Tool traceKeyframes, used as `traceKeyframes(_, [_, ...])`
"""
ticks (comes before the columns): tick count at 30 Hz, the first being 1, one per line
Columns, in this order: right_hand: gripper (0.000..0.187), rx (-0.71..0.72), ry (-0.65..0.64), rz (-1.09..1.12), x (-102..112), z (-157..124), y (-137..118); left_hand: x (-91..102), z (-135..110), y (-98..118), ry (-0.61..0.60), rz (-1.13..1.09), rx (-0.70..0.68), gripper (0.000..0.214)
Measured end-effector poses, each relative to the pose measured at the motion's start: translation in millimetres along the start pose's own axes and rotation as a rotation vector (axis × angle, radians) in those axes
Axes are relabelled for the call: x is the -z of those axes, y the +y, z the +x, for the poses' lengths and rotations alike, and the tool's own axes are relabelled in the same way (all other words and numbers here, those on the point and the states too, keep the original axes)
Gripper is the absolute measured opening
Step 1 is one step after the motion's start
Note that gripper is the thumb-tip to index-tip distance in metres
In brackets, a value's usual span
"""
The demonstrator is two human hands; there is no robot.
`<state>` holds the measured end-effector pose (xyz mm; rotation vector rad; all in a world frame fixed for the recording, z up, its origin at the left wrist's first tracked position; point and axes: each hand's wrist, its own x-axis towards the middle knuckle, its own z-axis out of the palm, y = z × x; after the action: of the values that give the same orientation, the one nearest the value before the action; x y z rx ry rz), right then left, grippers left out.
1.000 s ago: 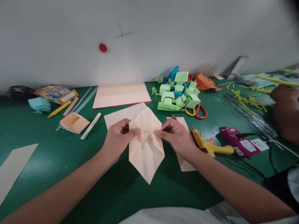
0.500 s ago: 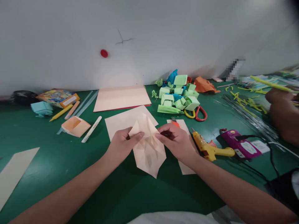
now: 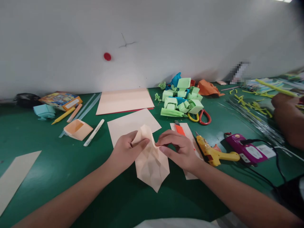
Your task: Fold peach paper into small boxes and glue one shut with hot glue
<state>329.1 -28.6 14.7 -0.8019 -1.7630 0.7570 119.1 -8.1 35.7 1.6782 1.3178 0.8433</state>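
Note:
A peach paper sheet, creased and partly folded (image 3: 151,161), lies low over the green table (image 3: 59,164) in front of me. My left hand (image 3: 125,152) pinches its upper left edge, thumb on top. My right hand (image 3: 179,149) grips the upper right edge with curled fingers. The paper's lower tip points toward me. A flat peach sheet (image 3: 129,125) lies just behind the folded one.
A yellow glue gun (image 3: 213,152) and a purple device with a black cord (image 3: 245,149) lie to the right. Green folded paper pieces (image 3: 181,99), scissors (image 3: 200,116), an orange cutter (image 3: 179,128), a peach paper box (image 3: 77,129) and pens surround me. Another person's arm (image 3: 288,118) is at far right.
Both hands lowered the folded paper toward the table and pushed its upper part together; the top point has collapsed and the paper looks shorter.

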Motion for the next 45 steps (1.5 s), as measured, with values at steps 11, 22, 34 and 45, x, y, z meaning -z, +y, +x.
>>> traceKeyframes(11, [0.004,-0.107,-0.038,-0.070,-6.4,-1.7,1.7,5.4,-5.1,9.8,-0.130,0.206,-0.190,0.020])
traceKeyframes(22, [0.029,-0.457,-0.093,0.097,-7.2,0.7,-1.5,2.7,-11.1,19.8,-0.155,0.288,-0.169,0.028])
traceKeyframes(34, [0.012,-0.479,-0.126,0.045,-2.9,0.1,5.2,7.7,-7.5,18.6,-0.021,0.246,-0.097,0.027])
traceKeyframes(45, [0.012,-0.499,-0.055,-0.084,-0.7,3.1,3.5,9.3,-1.5,7.2,-0.091,-0.019,-0.035,0.022])
